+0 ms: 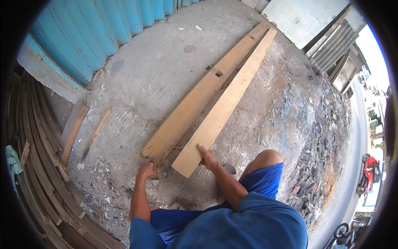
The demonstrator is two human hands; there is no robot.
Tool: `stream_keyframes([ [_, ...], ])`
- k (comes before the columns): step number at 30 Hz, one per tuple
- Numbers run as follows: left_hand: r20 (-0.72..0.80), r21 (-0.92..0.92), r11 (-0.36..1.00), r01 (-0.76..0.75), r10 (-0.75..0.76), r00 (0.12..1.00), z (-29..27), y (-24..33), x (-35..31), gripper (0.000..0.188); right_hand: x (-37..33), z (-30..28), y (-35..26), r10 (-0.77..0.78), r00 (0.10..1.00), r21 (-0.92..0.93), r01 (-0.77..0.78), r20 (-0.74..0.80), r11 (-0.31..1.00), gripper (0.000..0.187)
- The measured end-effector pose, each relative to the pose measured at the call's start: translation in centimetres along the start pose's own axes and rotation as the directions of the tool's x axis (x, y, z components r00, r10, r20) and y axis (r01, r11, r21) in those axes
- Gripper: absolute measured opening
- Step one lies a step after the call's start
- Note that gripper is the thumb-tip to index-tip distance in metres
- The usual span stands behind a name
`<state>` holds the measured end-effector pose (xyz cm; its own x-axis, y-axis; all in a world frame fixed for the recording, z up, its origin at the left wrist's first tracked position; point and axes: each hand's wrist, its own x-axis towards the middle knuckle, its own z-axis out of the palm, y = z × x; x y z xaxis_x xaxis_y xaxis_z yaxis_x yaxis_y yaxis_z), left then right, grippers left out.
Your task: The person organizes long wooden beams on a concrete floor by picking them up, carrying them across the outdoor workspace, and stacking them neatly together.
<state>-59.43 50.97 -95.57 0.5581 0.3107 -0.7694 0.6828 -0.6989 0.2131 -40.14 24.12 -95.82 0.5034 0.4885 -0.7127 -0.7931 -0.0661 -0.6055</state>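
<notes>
A long wooden beam with square holes cut through it lies slanting away on the concrete. Along its right side runs a darker, narrow strip of wood; I cannot tell whether it is a separate piece or the beam's shaded side. My left hand is closed at the near end of that strip, its fingertips partly hidden. To the right, a smooth pale plank stretches away nearly parallel to the beam. My right hand grips the plank's right edge close to its near end, thumb on top, other fingers mostly hidden underneath.
Long dark boards are stacked at the left, with a short wood offcut nearby. A blue corrugated metal wall rises at the upper left. Debris litters the ground at right, beside a road with a red motorcycle.
</notes>
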Motion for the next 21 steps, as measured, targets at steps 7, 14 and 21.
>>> stream_keyframes([
  [7, 0.101, 0.010, 0.999, -0.046, 0.044, 0.994, -1.5, -0.2, 0.1, 0.061, -0.7, -2.2, 0.6, -0.104, 0.976, -0.279, 0.048, -0.189, 0.959, 0.044],
  [14, -0.098, 0.036, 0.990, -0.133, 0.136, 0.986, -4.7, 9.4, -5.6, 0.083, -1.1, -3.1, 0.7, -0.128, 0.969, -0.297, 0.061, -0.212, 0.953, 0.034],
  [21, -0.273, -0.349, 0.782, -0.517, 0.443, 0.854, 1.7, 17.3, -4.5, 0.100, -5.3, 0.0, -2.2, -0.382, 0.916, -0.817, 0.311, 0.123, 0.485, 0.046],
])
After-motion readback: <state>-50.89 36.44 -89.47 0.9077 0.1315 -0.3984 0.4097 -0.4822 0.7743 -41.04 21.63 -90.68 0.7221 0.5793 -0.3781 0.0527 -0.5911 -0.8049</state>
